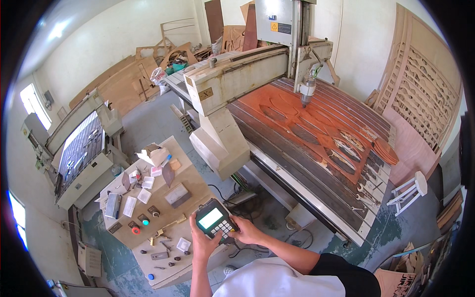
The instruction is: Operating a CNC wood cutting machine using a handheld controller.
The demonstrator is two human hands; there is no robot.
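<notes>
Both my hands hold a black handheld controller (210,218) with a lit screen and a keypad, over the edge of a tan control cabinet. My left hand (204,243) grips its left and lower side, with the thumb at the keys. Around its right edge closes my right hand (246,230); the fingers beneath are hidden. Beyond stands a large CNC router, its spindle (307,89) over a reddish-orange board (277,105) with curved cut-outs. I cannot tell whether the bit touches the board.
The cabinet top (190,198) carries small boxes, loose bits, a red push button (135,230) and a green one (145,222). Wrenches (365,198) lie on the router bed's near right corner. A white stool (409,190) stands right; a second machine (84,143) left. Cables cross the floor.
</notes>
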